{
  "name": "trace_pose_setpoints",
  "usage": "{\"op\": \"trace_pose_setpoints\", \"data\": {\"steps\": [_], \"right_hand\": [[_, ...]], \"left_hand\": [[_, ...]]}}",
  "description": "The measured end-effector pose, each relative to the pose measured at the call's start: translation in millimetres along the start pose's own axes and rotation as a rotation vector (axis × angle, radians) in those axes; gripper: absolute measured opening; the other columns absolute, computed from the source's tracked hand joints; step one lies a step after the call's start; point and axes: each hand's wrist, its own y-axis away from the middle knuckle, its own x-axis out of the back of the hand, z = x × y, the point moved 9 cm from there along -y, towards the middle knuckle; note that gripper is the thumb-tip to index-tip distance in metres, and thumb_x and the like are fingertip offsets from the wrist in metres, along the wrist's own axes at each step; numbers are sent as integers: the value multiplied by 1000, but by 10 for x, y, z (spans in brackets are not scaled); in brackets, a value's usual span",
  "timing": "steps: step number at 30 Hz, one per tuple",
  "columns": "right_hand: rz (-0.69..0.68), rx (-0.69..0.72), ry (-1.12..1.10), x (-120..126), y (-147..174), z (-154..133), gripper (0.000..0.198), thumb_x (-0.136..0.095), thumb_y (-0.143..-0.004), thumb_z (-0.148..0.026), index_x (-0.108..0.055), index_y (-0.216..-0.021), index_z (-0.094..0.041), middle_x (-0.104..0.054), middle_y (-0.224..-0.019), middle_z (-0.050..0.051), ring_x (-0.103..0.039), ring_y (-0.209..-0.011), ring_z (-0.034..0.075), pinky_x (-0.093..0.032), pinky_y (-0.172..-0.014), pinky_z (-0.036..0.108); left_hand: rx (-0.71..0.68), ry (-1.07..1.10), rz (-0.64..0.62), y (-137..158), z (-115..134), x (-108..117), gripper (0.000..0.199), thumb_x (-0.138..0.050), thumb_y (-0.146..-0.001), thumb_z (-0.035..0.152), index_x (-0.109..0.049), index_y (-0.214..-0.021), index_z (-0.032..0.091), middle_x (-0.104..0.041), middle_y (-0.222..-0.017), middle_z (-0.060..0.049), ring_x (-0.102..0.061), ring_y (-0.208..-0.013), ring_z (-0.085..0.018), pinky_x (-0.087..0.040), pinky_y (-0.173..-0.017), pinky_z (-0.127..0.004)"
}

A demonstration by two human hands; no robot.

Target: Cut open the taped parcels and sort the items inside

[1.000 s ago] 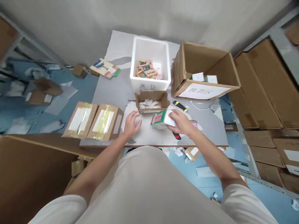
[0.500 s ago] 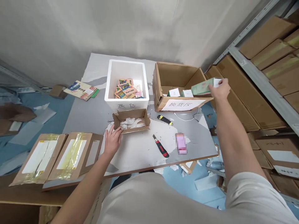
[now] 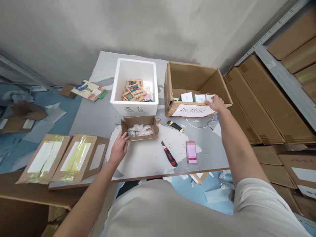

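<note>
My right hand (image 3: pixel 217 103) reaches over the front wall of a large cardboard box (image 3: pixel 223 87) at the back right. Its fingers are closed on the white end of a green-and-white carton (image 3: pixel 209 97), now mostly inside that box. Beside this carton stand two similar cartons (image 3: pixel 187 97) with white ends up. My left hand (image 3: pixel 120 144) grips the left front corner of a small open cardboard box (image 3: pixel 142 138). Crumpled white paper (image 3: pixel 140 130) lies in the small box. Behind it is a white foam box (image 3: pixel 134 108) with several colourful small packets (image 3: pixel 135 91).
A black-yellow box cutter (image 3: pixel 175 126), a black-red box cutter (image 3: pixel 169 154) and a blurred pink item (image 3: pixel 192 153) lie on the table (image 3: pixel 145 161). Taped parcels (image 3: pixel 74 158) are at the left, with flat packs (image 3: pixel 89 90) behind. Shelved cartons (image 3: pixel 266 102) line the right side.
My right hand has moved left and lowered the carton from the large box's right edge down into it, beside the others. My left hand stays on the small box. The view has shifted slightly.
</note>
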Motion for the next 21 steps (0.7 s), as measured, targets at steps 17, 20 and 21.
{"op": "trace_pose_setpoints", "data": {"steps": [17, 20, 21], "right_hand": [[-448, -14, -982, -1822, 2682, -2429, 62, -63, -71, -33, -46, -128, -18, -61, -126, 14, -60, -111, 26, -45, -98, 49], [-400, -77, -1153, -1654, 3048, -2384, 67, -63, -75, -47, -45, -132, -19, -57, -132, 17, -57, -118, 27, -44, -101, 48], [-413, -86, -1186, -1626, 3216, -2379, 70, -63, -75, -50, -44, -135, -19, -54, -135, 17, -54, -123, 27, -44, -102, 48]], "left_hand": [[497, 379, -126, 330, -735, -134, 65, -73, -63, 33, -54, -124, 20, -62, -119, -12, -61, -113, -29, -47, -98, -51], [502, 467, -42, 675, -640, 59, 67, -71, -69, 37, -51, -131, 22, -56, -127, -13, -58, -118, -27, -47, -98, -49], [507, 483, -44, 821, -625, 91, 68, -71, -70, 38, -49, -133, 22, -53, -130, -14, -55, -121, -27, -47, -99, -48]]}}
